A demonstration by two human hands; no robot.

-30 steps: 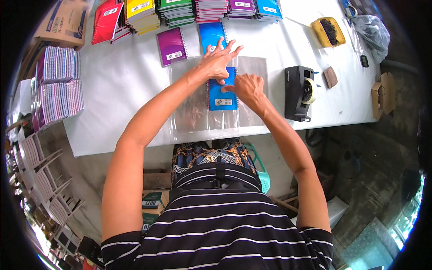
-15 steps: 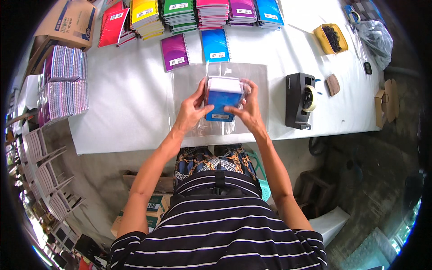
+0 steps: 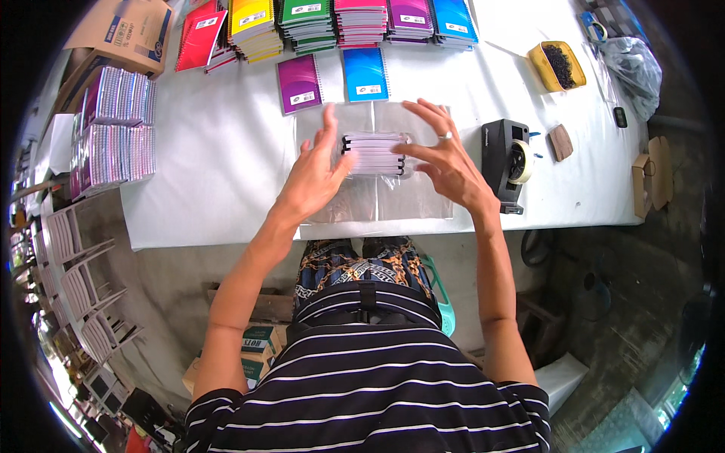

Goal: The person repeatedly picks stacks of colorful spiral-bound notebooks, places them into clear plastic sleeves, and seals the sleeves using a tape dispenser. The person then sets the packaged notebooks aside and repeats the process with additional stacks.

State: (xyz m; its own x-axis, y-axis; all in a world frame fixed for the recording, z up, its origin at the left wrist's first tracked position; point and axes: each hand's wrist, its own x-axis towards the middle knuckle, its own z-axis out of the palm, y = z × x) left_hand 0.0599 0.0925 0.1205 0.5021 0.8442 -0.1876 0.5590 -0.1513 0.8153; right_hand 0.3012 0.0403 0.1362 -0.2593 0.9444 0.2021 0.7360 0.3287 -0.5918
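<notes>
From my remote view, the stack of notebooks [image 3: 375, 154] has turned since half a second back: then its blue cover faced me, raised between both hands; now I see only its page edges, the stack lying flat over the clear plastic sheet [image 3: 408, 198] near the table's [image 3: 211, 174] front middle. The left hand [image 3: 317, 170] presses its flat palm against the stack's left end, fingers spread and straight. The right hand [image 3: 445, 158] has its fingers fanned wide, fingertips touching the stack's right end; neither hand curls around it, so the stack is squeezed between 2 open hands rather than gripped.

The plastic sheet's near edge runs just short of the table's front edge. To the right, the black tape dispenser [image 3: 504, 162] sits just beside the right hand, leaving little room there. Behind the stack, 2 single notebooks, a purple one [image 3: 300, 83] and a blue one [image 3: 365, 74], lie near. Leftward, bare white tabletop stretches wide until the bundled packs [image 3: 113, 132] at the far left edge.
</notes>
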